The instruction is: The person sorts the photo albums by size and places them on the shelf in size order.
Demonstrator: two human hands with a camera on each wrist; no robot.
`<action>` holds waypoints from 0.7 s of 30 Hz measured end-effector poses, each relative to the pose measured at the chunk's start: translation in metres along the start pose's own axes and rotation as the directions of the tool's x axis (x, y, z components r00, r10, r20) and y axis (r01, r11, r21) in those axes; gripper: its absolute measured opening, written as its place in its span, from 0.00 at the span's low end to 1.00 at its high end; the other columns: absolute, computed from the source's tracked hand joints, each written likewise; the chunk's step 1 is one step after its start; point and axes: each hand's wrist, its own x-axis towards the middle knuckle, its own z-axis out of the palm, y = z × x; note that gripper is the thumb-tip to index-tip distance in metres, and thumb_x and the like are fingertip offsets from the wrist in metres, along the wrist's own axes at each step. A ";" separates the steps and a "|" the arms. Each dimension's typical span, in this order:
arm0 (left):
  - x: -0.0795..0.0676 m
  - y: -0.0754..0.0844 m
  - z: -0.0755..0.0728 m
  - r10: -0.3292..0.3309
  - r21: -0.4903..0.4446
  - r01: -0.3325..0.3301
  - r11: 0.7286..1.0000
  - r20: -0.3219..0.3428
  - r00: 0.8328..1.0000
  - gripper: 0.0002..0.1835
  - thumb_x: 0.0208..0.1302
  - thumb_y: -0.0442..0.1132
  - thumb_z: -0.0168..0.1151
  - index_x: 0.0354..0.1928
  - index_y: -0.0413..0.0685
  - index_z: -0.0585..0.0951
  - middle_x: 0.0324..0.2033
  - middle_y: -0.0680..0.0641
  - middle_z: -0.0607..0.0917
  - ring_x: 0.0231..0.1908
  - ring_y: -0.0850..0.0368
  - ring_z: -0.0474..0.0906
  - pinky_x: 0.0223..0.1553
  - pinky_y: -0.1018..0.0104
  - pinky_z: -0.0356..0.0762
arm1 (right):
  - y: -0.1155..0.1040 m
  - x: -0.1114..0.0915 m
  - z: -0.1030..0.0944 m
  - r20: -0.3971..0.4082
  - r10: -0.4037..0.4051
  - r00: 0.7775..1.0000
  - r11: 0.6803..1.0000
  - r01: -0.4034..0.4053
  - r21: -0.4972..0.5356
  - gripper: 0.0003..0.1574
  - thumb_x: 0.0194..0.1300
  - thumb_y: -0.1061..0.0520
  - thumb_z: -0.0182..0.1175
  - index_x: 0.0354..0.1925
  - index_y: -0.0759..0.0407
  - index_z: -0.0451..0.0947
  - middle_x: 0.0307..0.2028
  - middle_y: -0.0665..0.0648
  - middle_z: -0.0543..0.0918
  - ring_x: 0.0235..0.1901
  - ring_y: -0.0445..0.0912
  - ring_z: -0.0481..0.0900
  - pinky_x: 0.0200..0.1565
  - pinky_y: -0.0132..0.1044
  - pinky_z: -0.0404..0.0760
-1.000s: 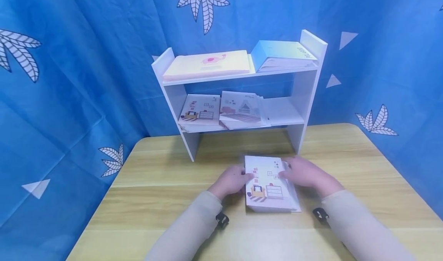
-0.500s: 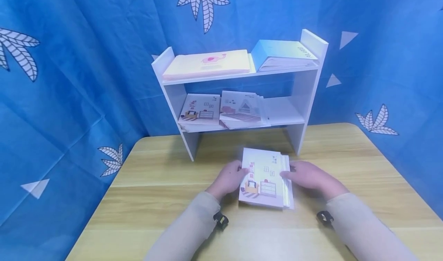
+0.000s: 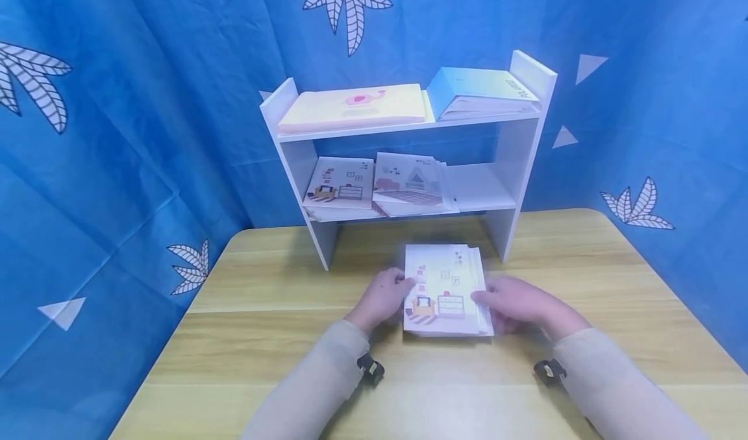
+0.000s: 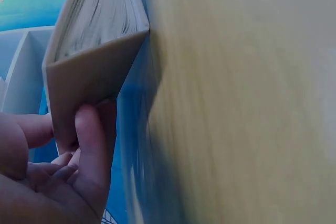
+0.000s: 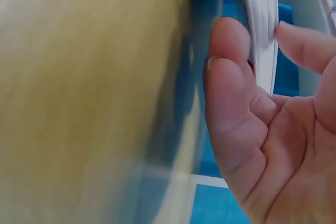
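Observation:
A photo album (image 3: 441,278) with a white cover, printed with room furniture, lies face up between the hands in the head view. My left hand (image 3: 382,297) grips its left side, thumb on the cover; in the left wrist view, fingers (image 4: 92,145) curl against the thick spine (image 4: 89,77). My right hand (image 3: 520,304) pinches the right edge, thumb on top. The right wrist view shows the stacked page edges (image 5: 265,30) between its thumb and bent fingers (image 5: 228,87). Whether the album touches the table cannot be told.
Behind stands a white two-tier shelf (image 3: 517,167). Its top holds an elephant-print album (image 3: 362,106) and a blue binder-like album (image 3: 482,93); below lie a furniture-print album (image 3: 339,183) and a room-print one (image 3: 409,180). A wooden table (image 3: 263,342) lies beneath; a blue curtain (image 3: 146,102) hangs around.
The album has moved slightly away toward the shelf and straightened after a slight tilt. My right hand has come a little nearer; my left keeps its hold.

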 end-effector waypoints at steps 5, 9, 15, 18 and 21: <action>-0.012 0.004 -0.003 0.013 -0.164 0.002 0.987 0.090 0.996 0.24 0.72 0.46 0.61 0.64 0.40 0.75 0.41 0.47 0.83 0.35 0.52 0.82 0.36 0.57 0.84 | -0.001 -0.009 -0.012 0.031 -0.076 0.997 0.995 0.074 0.062 0.22 0.76 0.47 0.55 0.54 0.63 0.76 0.24 0.59 0.81 0.17 0.47 0.74 0.19 0.38 0.72; -0.029 0.021 -0.006 0.078 -0.168 -0.057 0.984 0.126 0.989 0.23 0.71 0.46 0.62 0.62 0.42 0.75 0.42 0.47 0.83 0.33 0.51 0.83 0.35 0.57 0.85 | -0.007 -0.027 -0.025 0.046 -0.119 0.992 0.990 0.116 0.076 0.24 0.77 0.48 0.55 0.58 0.64 0.73 0.26 0.59 0.81 0.18 0.49 0.75 0.20 0.41 0.75; -0.065 0.060 -0.021 0.154 -0.161 -0.123 0.979 0.199 0.968 0.26 0.71 0.46 0.63 0.66 0.45 0.70 0.47 0.48 0.81 0.39 0.54 0.83 0.40 0.58 0.85 | -0.023 -0.055 -0.039 0.052 -0.200 0.978 0.976 0.195 0.095 0.25 0.79 0.51 0.51 0.65 0.65 0.67 0.32 0.61 0.81 0.19 0.49 0.74 0.19 0.36 0.72; -0.079 0.076 -0.029 0.200 -0.144 -0.169 0.975 0.234 0.952 0.30 0.71 0.45 0.64 0.69 0.46 0.67 0.48 0.49 0.81 0.42 0.57 0.83 0.41 0.58 0.85 | -0.030 -0.068 -0.047 0.055 -0.242 0.969 0.969 0.239 0.059 0.25 0.80 0.53 0.50 0.66 0.65 0.64 0.33 0.60 0.81 0.20 0.50 0.74 0.20 0.36 0.73; -0.081 0.093 -0.036 0.268 -0.106 -0.250 0.962 0.230 0.935 0.33 0.71 0.45 0.64 0.73 0.49 0.64 0.48 0.52 0.81 0.43 0.59 0.82 0.41 0.61 0.84 | -0.039 -0.073 -0.057 0.031 -0.295 0.955 0.955 0.294 0.035 0.22 0.81 0.54 0.48 0.64 0.66 0.65 0.30 0.60 0.80 0.21 0.51 0.75 0.21 0.37 0.77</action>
